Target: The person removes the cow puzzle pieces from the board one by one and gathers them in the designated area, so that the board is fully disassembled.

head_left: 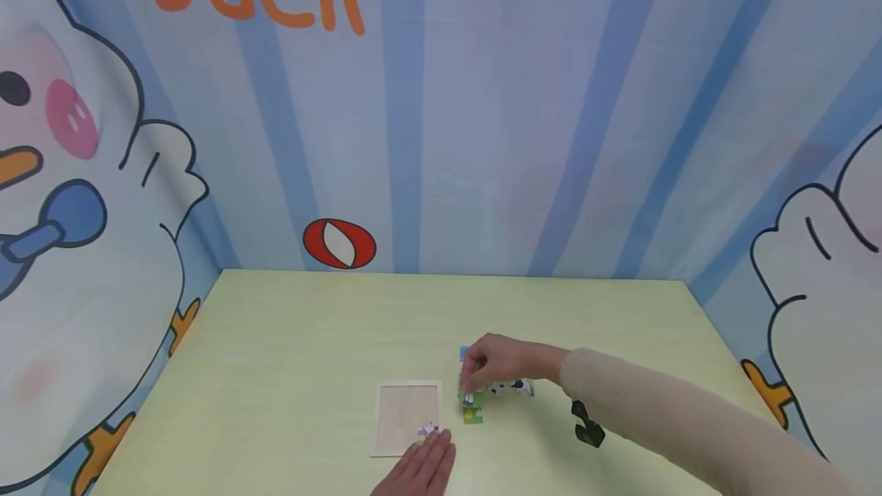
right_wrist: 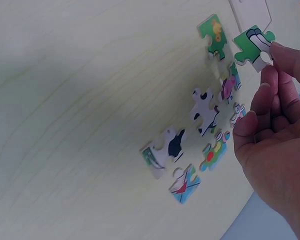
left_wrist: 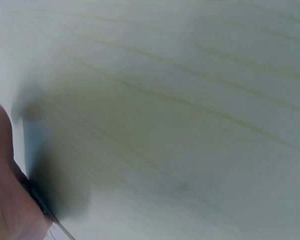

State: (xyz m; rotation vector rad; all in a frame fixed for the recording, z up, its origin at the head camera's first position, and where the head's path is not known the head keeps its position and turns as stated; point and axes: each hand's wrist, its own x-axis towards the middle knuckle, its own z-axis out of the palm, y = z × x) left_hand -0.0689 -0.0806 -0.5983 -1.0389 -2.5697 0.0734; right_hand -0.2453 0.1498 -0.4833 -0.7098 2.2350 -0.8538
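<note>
My right hand [head_left: 506, 360] pinches a green and white jigsaw piece [right_wrist: 255, 45] between thumb and fingertips, held above the table just right of the wooden puzzle tray [head_left: 400, 412]. Inside that tray, at its lower right corner, lies a whitish jigsaw piece [head_left: 427, 429]. The straight fingers of my left hand [head_left: 422, 469] lie across the tray's lower right corner, their tips right at this piece. In the left wrist view only part of the left hand [left_wrist: 12, 200] shows at the edge.
Several loose pieces lie under and beside the right hand, among them a green corner piece [right_wrist: 213, 37], a white and black piece [right_wrist: 205, 111] and a blue and red piece [right_wrist: 185, 186]. A black object [head_left: 588, 427] shows below the right sleeve. Printed cloth walls surround the table [head_left: 296, 343].
</note>
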